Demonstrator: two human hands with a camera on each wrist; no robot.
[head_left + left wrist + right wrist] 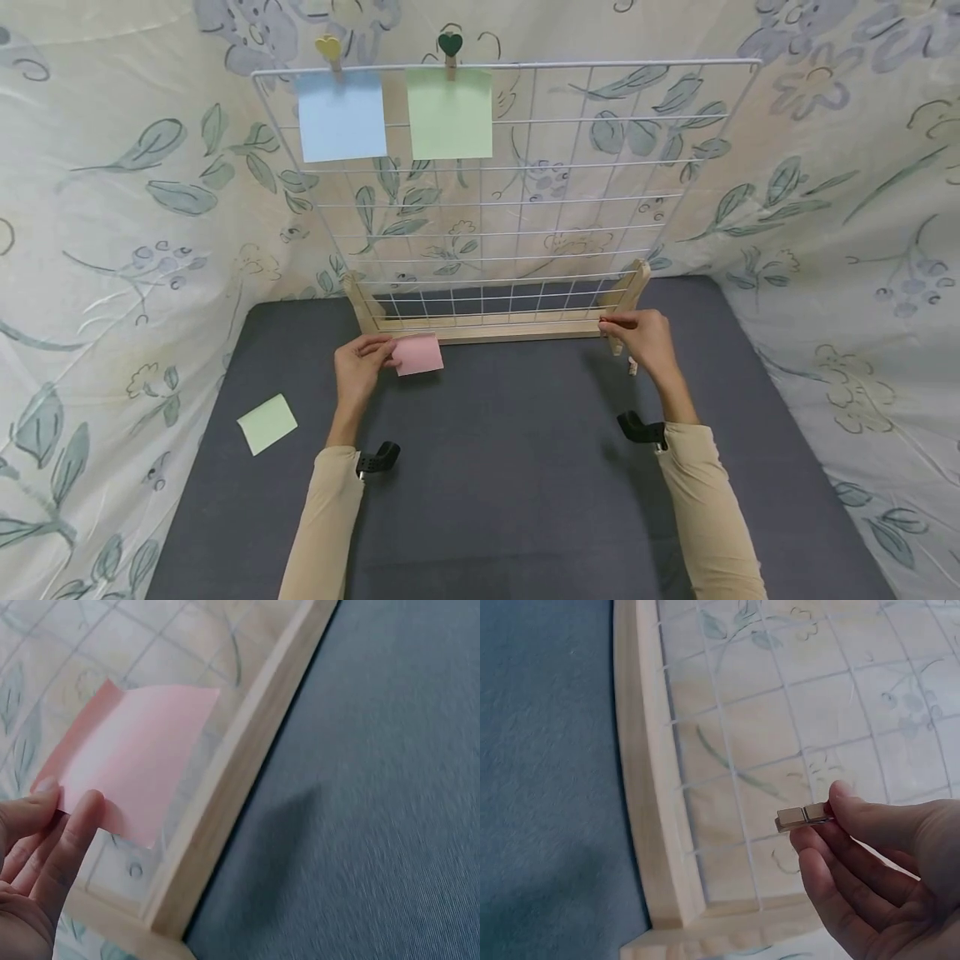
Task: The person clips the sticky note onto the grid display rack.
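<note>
Working in front of a white wire grid [600, 63], a person holds up a pink note [417, 354] with the left hand [360, 367], the right hand [643, 337] near the wooden base [517, 332] at its right end, in the head view. A blue note [342, 116] and a green note [450, 114] hang from the top wire under a yellow heart clip [328, 48] and a dark green heart clip [450, 44]; a loose green note [267, 423] lies on the dark table [510, 467].

In the left wrist view, thumb and fingers pinch the slightly curled pink sheet at one end, raised above the table.

In the right wrist view, thumb and forefinger grip one end of a wooden clip [802, 816], the other fingers loosely bent. Pairing note with clip appears the step in hand; the next move likely calls for lifting the sheet to the top wire, beside the green one, and spreading the clip over both.
</note>
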